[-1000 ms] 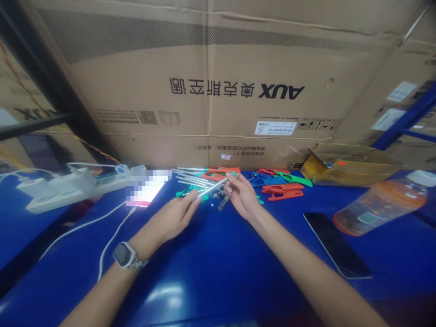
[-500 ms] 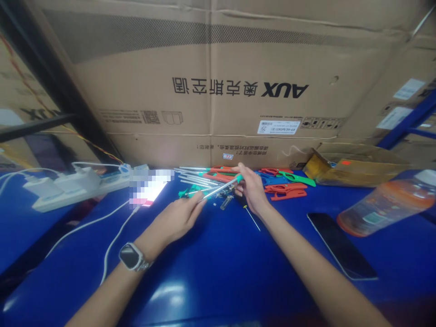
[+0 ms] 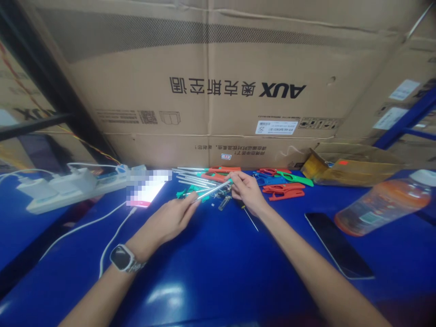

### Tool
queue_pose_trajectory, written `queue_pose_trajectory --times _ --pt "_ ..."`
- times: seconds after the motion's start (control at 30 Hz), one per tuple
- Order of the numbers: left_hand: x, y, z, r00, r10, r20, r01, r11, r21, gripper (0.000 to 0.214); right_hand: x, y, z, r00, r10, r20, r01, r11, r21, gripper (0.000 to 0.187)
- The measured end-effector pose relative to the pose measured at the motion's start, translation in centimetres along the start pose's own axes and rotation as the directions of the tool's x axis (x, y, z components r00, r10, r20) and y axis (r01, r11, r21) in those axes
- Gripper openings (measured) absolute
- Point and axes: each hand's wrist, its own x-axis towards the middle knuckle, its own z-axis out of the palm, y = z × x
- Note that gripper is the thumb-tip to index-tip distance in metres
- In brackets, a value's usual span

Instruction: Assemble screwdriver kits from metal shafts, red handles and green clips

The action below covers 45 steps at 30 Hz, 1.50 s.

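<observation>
Cardboard [image 3: 136,77] printed with upside-down AUX lettering stands behind a glossy blue table [image 3: 211,281] that mirrors an overhead light. Near the middle, a slim metal tube [image 3: 214,190] with a green end slants above the surface, spanning both hands. The left hand [image 3: 173,215], with a watch [image 3: 121,257] on its wrist, pinches the tube's lower, plain silver end between thumb and fingers. The right hand [image 3: 248,193] has its fingertips closed around the green end. Below the right palm juts a screwdriver [image 3: 251,219] (whether the hand grips it or it simply lies there, one cannot tell). Just beyond the tube lie more silver rods [image 3: 195,180], some ending in orange handles [image 3: 226,169], and a small clear part [image 3: 224,203]. Red casings [image 3: 293,187], a green casing [image 3: 298,179] and blue ones [image 3: 269,180] sit to the right of the right hand. Farther right, a dark phone [image 3: 337,245] lies near a tilted bottle [image 3: 384,204].
</observation>
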Motion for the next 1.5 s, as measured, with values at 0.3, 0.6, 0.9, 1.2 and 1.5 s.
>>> queue_pose_trajectory --times 0.3,0.6,0.9,1.2,1.5 --pt "0.0 -0.1 0.3 1.0 0.007 0.005 -0.007 1.0 0.021 0.033 0.3 -0.1 -0.2 0.987 0.16 0.015 -0.161 0.984 0.072 0.045" --pt "-0.1 0.0 -0.1 0.999 0.032 -0.009 -0.033 0.999 -0.019 0.034 0.0 -0.3 -0.2 0.997 -0.008 0.071 0.004 0.998 0.057 0.039" --pt "0.0 -0.1 0.2 1.0 0.002 0.008 -0.002 0.999 0.04 0.032 -0.1 0.2 0.9 0.995 0.007 -0.096 -0.018 0.994 -0.11 0.049" --pt "0.0 0.0 0.2 1.0 0.009 0.019 -0.011 0.996 0.093 0.033 -0.1 -0.2 0.3 0.999 -0.005 -0.035 -0.005 0.963 -0.269 0.05" --pt "-0.1 -0.7 0.1 0.999 0.018 -0.048 -0.016 0.999 0.031 0.034 -0.2 0.1 0.0 0.993 -0.047 -0.109 0.029 0.986 -0.162 0.045"
